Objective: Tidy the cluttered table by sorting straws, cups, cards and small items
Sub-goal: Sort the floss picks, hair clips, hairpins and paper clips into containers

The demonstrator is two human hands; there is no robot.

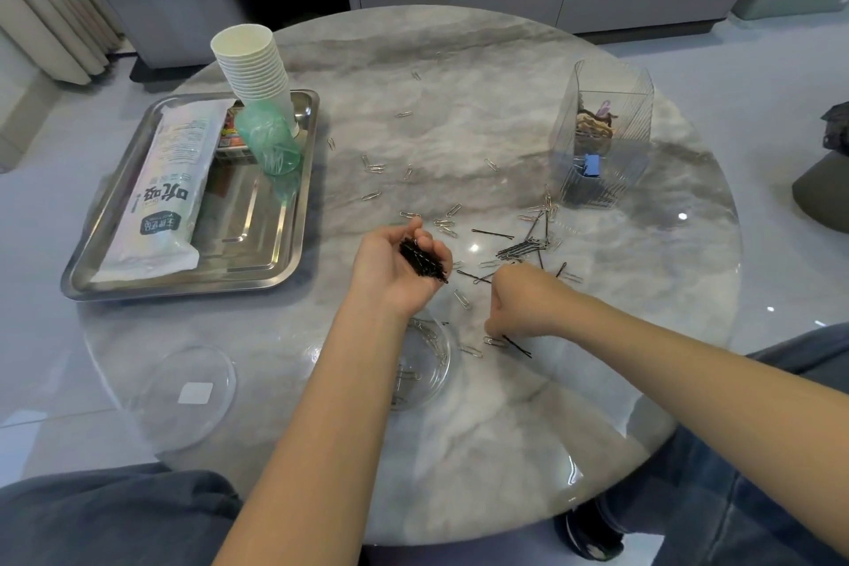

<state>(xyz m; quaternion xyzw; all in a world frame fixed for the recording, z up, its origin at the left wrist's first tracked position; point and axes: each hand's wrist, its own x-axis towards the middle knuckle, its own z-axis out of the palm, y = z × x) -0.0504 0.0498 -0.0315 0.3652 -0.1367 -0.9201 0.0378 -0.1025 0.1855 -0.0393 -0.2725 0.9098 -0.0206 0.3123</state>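
My left hand [395,264] is held palm up over the round marble table [459,450], its fingers cupped round a bunch of black hairpins [422,260]. To its right, my right hand [523,301] is curled knuckles-up and pinches a single black hairpin [517,346] against the tabletop. Several more hairpins [521,249] and silver paper clips [448,226] lie scattered beyond both hands. A small clear dish [427,363] with paper clips in it sits under my left wrist.
A steel tray [257,253] at the left holds a straw packet [161,193], a stack of paper cups [252,64] and a green plastic cup [271,138]. A clear ribbed box [602,133] with clips stands at the right. A clear lid [183,395] lies front left.
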